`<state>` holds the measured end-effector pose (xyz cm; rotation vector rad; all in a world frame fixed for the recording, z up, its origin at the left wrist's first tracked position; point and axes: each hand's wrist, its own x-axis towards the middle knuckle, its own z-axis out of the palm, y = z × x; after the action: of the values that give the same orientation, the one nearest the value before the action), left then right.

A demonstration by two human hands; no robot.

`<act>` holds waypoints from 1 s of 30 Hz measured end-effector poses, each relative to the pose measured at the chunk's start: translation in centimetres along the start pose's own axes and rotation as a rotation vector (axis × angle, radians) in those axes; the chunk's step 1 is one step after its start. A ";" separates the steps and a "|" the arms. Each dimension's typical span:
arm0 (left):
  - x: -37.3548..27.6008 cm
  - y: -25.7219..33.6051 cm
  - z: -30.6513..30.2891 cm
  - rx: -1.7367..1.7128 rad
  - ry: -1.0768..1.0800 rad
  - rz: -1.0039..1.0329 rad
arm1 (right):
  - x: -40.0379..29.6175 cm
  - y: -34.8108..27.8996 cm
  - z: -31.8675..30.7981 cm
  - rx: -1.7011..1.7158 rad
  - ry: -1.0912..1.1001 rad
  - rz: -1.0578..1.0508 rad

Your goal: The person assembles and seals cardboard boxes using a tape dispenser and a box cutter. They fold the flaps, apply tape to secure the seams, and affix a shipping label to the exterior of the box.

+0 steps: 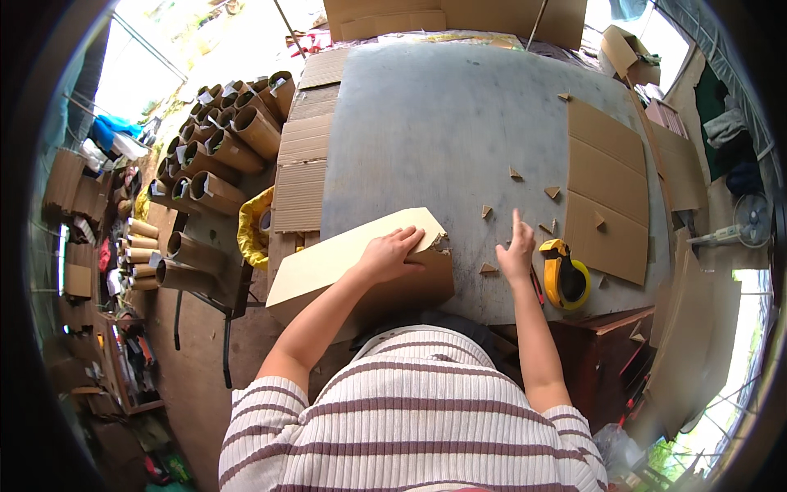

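My left hand (393,255) lies flat on the cream top face of a cardboard box (344,252) at the table's near edge. The box's right end has a torn, ragged corner. To its right, my right hand (518,246) is held above the grey tabletop (430,135), index finger extended, with nothing visible in it. A red and black tool (537,288), partly behind my right wrist, lies beside a yellow tape dispenser (561,277). Small cardboard triangles (487,211) are scattered around my right hand.
Cardboard sheets cover the table's right side (605,184) and left edge (301,166). Many brown cardboard tubes (227,147) stand at the left, near a yellow-lined bin (253,227). A dark red cabinet (590,357) is at the lower right, and a fan (750,221) farther right.
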<state>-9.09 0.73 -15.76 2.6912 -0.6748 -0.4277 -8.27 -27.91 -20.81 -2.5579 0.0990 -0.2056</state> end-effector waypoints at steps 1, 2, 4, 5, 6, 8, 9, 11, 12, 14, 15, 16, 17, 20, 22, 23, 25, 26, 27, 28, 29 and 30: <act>0.0 0.5 -0.4 -0.004 -0.008 -0.001 | -0.2 -1.7 -0.7 0.090 -0.024 -0.205; 0.0 0.9 -1.0 -0.008 -0.014 -0.005 | -0.5 -3.3 -0.5 0.032 -0.075 -0.395; -0.2 0.8 -1.8 -0.041 0.029 -0.003 | -0.4 -5.4 0.3 -0.037 -0.113 -0.710; -0.5 0.5 -1.8 -0.077 0.078 0.002 | -0.1 -6.0 0.8 -0.050 -0.104 -0.835; -0.9 0.1 -2.0 -0.106 0.130 0.006 | 0.3 -6.8 1.2 -0.060 -0.090 -0.961; -4.0 -0.5 -3.9 -0.065 0.373 -0.066 | 1.6 -8.1 0.7 0.010 -0.098 -1.021; -5.9 -0.9 -4.9 -0.042 0.492 -0.098 | 2.3 -8.3 0.5 0.043 -0.103 -1.047; -10.5 -3.3 -6.5 0.096 0.738 -0.234 | 3.7 -8.2 1.0 0.090 -0.123 -1.064; -13.1 -4.5 -7.5 0.102 0.839 -0.343 | 4.2 -8.1 1.0 0.075 -0.147 -1.053; -18.7 -6.8 -7.3 0.057 1.039 -0.619 | 4.7 -9.2 1.1 0.107 -0.196 -1.024; -21.3 -7.5 -7.0 0.064 1.087 -0.790 | 5.0 -9.6 1.4 0.144 -0.211 -0.998; -23.5 -8.4 -5.8 -0.053 1.162 -0.970 | 5.4 -10.1 1.8 0.183 -0.228 -0.976; -25.8 -9.7 -4.0 -0.158 1.207 -1.137 | 5.8 -10.8 2.2 0.226 -0.245 -0.958; -29.2 -11.0 1.3 -0.909 1.225 -1.281 | 6.9 -12.5 3.9 0.629 -0.463 -0.574; -27.7 -8.9 2.7 -1.407 1.242 -1.207 | 8.3 -13.4 4.5 0.912 -0.676 -0.137; -26.0 -7.3 2.2 -1.505 1.303 -1.223 | 8.7 -13.3 5.0 0.806 -0.696 -0.133; -26.0 -7.5 3.3 -2.098 1.222 -0.527 | 9.4 -13.6 6.0 0.597 -0.727 -0.136; -26.1 -7.9 3.5 -2.054 1.254 -0.542 | 9.5 -13.3 6.2 0.683 -0.756 -0.108; -26.0 -7.9 3.3 -2.014 1.295 -0.562 | 9.3 -13.5 5.9 0.736 -0.773 -0.025; -25.7 -7.5 2.4 -1.975 1.336 -0.583 | 9.1 -13.7 5.3 0.786 -0.791 0.057; -25.4 -7.1 1.3 -1.964 1.327 -0.515 | 9.0 -13.8 4.7 0.834 -0.805 0.143; -24.8 -5.7 -1.4 -1.950 1.316 -0.452 | 9.2 -13.5 4.1 0.786 -0.827 0.179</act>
<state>-27.23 18.18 -11.64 0.7039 0.5825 0.4592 1.87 -15.49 -15.70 -1.6651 -0.0629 0.7364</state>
